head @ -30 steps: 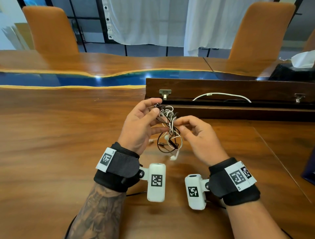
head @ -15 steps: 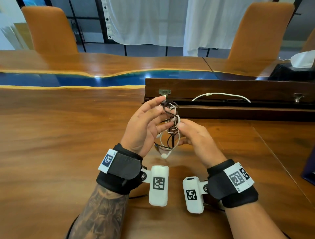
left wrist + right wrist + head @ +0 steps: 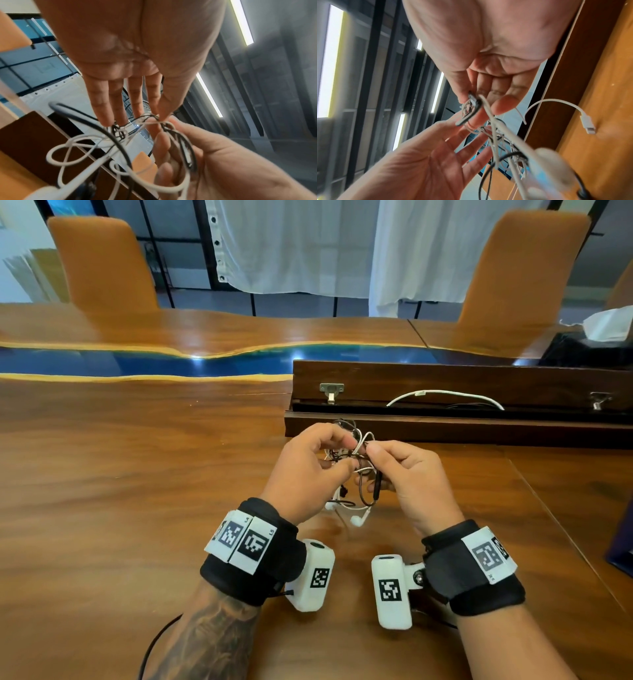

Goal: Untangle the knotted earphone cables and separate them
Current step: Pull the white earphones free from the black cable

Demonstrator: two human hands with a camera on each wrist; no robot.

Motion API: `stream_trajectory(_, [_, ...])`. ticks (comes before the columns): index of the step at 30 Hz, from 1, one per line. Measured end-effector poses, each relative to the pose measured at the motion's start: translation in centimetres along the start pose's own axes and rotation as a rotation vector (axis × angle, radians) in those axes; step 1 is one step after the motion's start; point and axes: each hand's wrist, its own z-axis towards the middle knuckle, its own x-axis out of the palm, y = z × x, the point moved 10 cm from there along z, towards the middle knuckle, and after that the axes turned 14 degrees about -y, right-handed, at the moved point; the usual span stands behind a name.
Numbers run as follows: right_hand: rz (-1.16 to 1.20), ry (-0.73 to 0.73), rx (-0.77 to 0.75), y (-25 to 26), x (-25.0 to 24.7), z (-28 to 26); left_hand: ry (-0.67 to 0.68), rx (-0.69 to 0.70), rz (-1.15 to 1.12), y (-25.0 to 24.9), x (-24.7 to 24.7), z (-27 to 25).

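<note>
A person is sitting at a wooden bench (image 3: 102, 508), holding a tangle of earphone cables (image 3: 356, 463) in the air just above it, between both hands. The task is looking barely under way: the white cable (image 3: 72, 146) and the black cable (image 3: 120, 143) are still looping through each other in one knot, and neither is lying free. A white earbud (image 3: 356, 520) is dangling below the knot, just above the wood.

The left hand (image 3: 305, 474) is pinching strands at the top of the knot between thumb and forefinger, with its other fingers (image 3: 102, 108) stretching out nearly straight. The right hand (image 3: 411, 477) is pinching a black strand, its fingers (image 3: 503, 105) curling round part of the bundle.

Compared with half a second earlier, the hands are sitting lower and closer to the body, the left fingers are folding over the knot rather than pointing upward, and the bundle is hanging lower. An open wooden box (image 3: 445, 385) is standing just behind the hands, with another white cable inside.
</note>
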Motion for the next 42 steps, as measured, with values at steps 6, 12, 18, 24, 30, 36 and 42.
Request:
stream_trajectory(6, [0.006, 0.058, -0.021, 0.3, 0.6, -0.4, -0.087, 0.098, 0.082, -0.7, -0.7, 0.1])
stream_trajectory(12, [-0.029, -0.143, 0.075, -1.3, -1.7, 0.8, -0.069, -0.053, -0.102, -0.2, -0.9, 0.4])
stream_trajectory(18, [-0.141, -0.206, 0.005, -1.2, -2.4, 0.9, 0.006, -0.329, -0.346, 1.0, -0.1, 0.1])
stream_trajectory(24, [-0.196, -0.191, -0.108, -0.1, -2.1, 0.7, 0.000, -0.148, 0.019, 1.5, -0.3, 0.0])
stream_trajectory(30, [-0.326, -0.207, -0.104, -0.9, -2.5, 1.1, -0.131, -0.051, -0.017, 0.7, -1.6, 0.6])
stream_trajectory(36, [-0.481, -0.130, -0.015, -2.9, -3.1, 1.6, -0.312, -0.346, -0.541, 2.6, -4.1, 1.2])
stream_trajectory(42, [-0.444, -0.276, -0.034, -2.0, -4.6, 1.8, -0.409, -0.304, -0.426, 2.9, -5.6, 1.3])
